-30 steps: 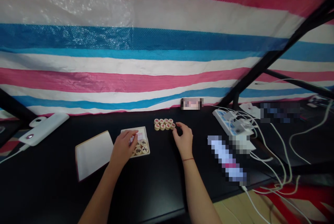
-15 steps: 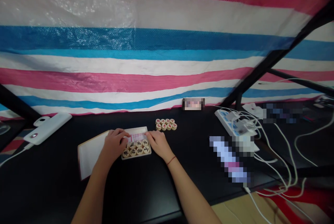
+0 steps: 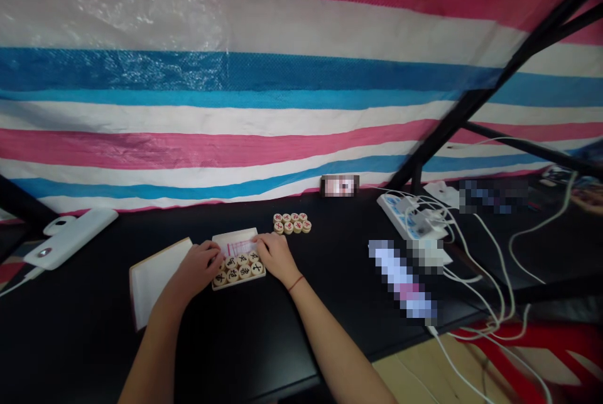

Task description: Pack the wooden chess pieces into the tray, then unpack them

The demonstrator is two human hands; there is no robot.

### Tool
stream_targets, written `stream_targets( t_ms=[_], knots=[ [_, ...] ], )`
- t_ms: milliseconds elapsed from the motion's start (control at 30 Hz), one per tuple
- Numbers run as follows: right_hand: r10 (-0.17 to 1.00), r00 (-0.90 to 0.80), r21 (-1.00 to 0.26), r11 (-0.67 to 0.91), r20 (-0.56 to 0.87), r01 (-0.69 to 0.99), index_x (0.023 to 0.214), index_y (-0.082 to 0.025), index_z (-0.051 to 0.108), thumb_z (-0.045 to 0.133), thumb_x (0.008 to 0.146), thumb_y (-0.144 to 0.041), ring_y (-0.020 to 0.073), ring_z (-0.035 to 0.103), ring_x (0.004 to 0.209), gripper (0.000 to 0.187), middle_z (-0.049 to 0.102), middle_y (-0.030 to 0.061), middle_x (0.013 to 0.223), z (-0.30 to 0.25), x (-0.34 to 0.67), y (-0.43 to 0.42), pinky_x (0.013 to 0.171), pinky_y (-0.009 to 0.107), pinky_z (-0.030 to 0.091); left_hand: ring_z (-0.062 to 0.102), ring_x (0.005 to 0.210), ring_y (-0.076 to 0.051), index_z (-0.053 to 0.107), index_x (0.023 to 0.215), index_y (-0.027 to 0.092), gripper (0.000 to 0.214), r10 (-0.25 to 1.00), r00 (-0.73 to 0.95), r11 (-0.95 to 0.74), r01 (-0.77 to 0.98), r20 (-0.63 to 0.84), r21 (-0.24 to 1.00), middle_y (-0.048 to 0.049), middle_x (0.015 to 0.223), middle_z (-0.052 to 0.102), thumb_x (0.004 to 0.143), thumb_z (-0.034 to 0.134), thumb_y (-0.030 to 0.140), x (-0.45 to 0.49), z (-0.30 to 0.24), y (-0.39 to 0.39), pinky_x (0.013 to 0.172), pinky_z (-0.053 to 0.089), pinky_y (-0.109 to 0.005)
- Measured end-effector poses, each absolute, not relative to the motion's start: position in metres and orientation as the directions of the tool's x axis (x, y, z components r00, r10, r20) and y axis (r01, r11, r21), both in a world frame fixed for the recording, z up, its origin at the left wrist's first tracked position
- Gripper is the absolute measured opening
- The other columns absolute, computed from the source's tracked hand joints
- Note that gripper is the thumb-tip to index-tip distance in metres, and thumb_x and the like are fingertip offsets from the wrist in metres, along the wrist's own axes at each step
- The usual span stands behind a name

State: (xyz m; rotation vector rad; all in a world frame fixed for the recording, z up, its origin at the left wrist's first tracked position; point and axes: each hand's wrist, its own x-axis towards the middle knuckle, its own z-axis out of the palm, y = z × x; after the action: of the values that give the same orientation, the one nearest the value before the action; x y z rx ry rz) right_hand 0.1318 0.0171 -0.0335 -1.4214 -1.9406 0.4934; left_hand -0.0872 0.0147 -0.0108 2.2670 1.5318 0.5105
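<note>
A shallow white box (image 3: pixel 238 240) sits on the black tabletop, with Chinese chess pieces (image 3: pixel 238 274) marked in black filling its near part. A pink-lined slip of paper (image 3: pixel 239 248) lies in its far part. My left hand (image 3: pixel 200 264) is bent around the box's left side, fingertips at the rim beside the pieces. My right hand (image 3: pixel 277 256) closes on the right side, fingertips over the far right rim. Just beyond it stand stacked red-marked chess pieces (image 3: pixel 293 223) in two rows. The box's open lid (image 3: pixel 157 278) lies left, partly behind my left forearm.
On the right are a power strip (image 3: pixel 398 215) with tangled white cables and a blurred-out phone-like object (image 3: pixel 402 281). Another small blurred object (image 3: pixel 340 186) leans at the back by the striped sheet (image 3: pixel 235 146). A white device (image 3: pixel 70 239) with a cable lies far left.
The whole view has shifted slightly, so things appear further left. My left fingers have drawn back a little toward the box's left rim. My right hand stays at the right rim.
</note>
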Motion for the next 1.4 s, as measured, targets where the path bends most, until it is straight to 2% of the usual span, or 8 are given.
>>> stream_targets(
  t_ms=[200, 500, 767, 900, 1033, 1133, 1233, 1400],
  knots=[
    [0.949, -0.165, -0.685, 0.31, 0.27, 0.659, 0.089, -0.021, 0.071, 0.045, 0.089, -0.011, 0.0178, 0.061, 0.084, 0.028, 0.073, 0.0013, 0.092, -0.033, 0.133, 0.016, 0.077, 0.029, 0.034, 0.065, 0.073, -0.021, 0.069, 0.08, 0.023, 0.034, 0.944, 0.32, -0.209, 0.773, -0.083, 0.599, -0.003, 0.08, 0.071, 0.085, 0.039, 0.038, -0.087, 0.01, 0.006, 0.067, 0.047, -0.029],
    [0.95, -0.171, -0.71, 0.31, 0.262, 0.633, 0.089, -0.021, 0.072, 0.043, 0.09, -0.013, 0.017, 0.061, 0.082, 0.03, 0.074, 0.0008, 0.091, -0.034, 0.135, 0.017, 0.079, 0.029, 0.035, 0.064, 0.075, -0.02, 0.069, 0.091, 0.022, 0.032, 0.938, 0.338, -0.21, 0.725, -0.073, 0.656, -0.0041, 0.087, 0.072, 0.084, 0.048, 0.044, -0.092, 0.009, 0.005, 0.068, 0.048, -0.028],
    [0.953, -0.186, -0.706, 0.303, 0.24, 0.64, 0.091, -0.02, 0.072, 0.043, 0.091, -0.015, 0.0174, 0.06, 0.085, 0.03, 0.073, 0.0012, 0.091, -0.036, 0.137, 0.018, 0.081, 0.028, 0.034, 0.062, 0.071, -0.019, 0.07, 0.095, 0.021, 0.037, 0.938, 0.312, -0.16, 0.773, -0.149, 0.614, -0.0042, 0.085, 0.071, 0.082, 0.05, 0.05, -0.088, 0.016, 0.003, 0.066, 0.045, -0.028],
    [0.949, -0.182, -0.694, 0.313, 0.258, 0.648, 0.09, -0.021, 0.072, 0.043, 0.091, -0.015, 0.0169, 0.059, 0.083, 0.03, 0.072, 0.0011, 0.088, -0.037, 0.136, 0.017, 0.079, 0.028, 0.034, 0.061, 0.068, -0.018, 0.07, 0.094, 0.022, 0.036, 0.951, 0.294, -0.172, 0.763, -0.098, 0.623, -0.0021, 0.081, 0.071, 0.083, 0.05, 0.049, -0.088, 0.012, 0.005, 0.064, 0.045, -0.028],
    [0.934, -0.199, -0.651, 0.35, 0.296, 0.673, 0.092, -0.022, 0.071, 0.043, 0.092, -0.017, 0.0167, 0.059, 0.082, 0.028, 0.07, 0.0013, 0.085, -0.037, 0.135, 0.017, 0.077, 0.029, 0.035, 0.06, 0.07, -0.018, 0.068, 0.102, 0.021, 0.039, 0.977, 0.177, -0.213, 0.739, 0.121, 0.639, -0.0032, 0.088, 0.071, 0.082, 0.051, 0.049, -0.082, 0.008, 0.009, 0.066, 0.047, -0.028],
    [0.901, -0.176, -0.654, 0.411, 0.396, 0.635, 0.098, -0.021, 0.069, 0.043, 0.092, -0.02, 0.0178, 0.059, 0.084, 0.026, 0.069, 0.0032, 0.087, -0.033, 0.134, 0.013, 0.079, 0.031, 0.038, 0.059, 0.068, -0.016, 0.067, 0.103, 0.021, 0.04, 0.974, 0.102, -0.218, 0.666, 0.202, 0.714, -0.0028, 0.085, 0.07, 0.082, 0.052, 0.051, -0.068, 0.007, 0.008, 0.065, 0.049, -0.027],
    [0.822, -0.145, -0.635, 0.526, 0.551, 0.566, 0.106, -0.019, 0.065, 0.048, 0.088, -0.024, 0.0203, 0.058, 0.088, 0.025, 0.067, 0.0054, 0.091, -0.024, 0.132, 0.006, 0.083, 0.035, 0.041, 0.062, 0.071, -0.016, 0.068, 0.101, 0.021, 0.037, 0.983, 0.053, -0.174, 0.555, 0.174, 0.813, -0.0028, 0.089, 0.071, 0.081, 0.055, 0.049, -0.049, 0.005, 0.004, 0.068, 0.051, -0.028],
    [0.744, -0.195, -0.558, 0.623, 0.639, 0.548, 0.107, -0.021, 0.064, 0.059, 0.084, -0.027, 0.0211, 0.061, 0.089, 0.024, 0.07, 0.0055, 0.096, -0.014, 0.126, -0.007, 0.082, 0.036, 0.044, 0.068, 0.088, -0.02, 0.066, 0.099, 0.02, 0.034, 0.984, 0.161, -0.107, 0.238, 0.069, 0.965, -0.0043, 0.096, 0.072, 0.08, 0.059, 0.047, -0.029, 0.004, -0.003, 0.08, 0.054, -0.033]
  ],
)
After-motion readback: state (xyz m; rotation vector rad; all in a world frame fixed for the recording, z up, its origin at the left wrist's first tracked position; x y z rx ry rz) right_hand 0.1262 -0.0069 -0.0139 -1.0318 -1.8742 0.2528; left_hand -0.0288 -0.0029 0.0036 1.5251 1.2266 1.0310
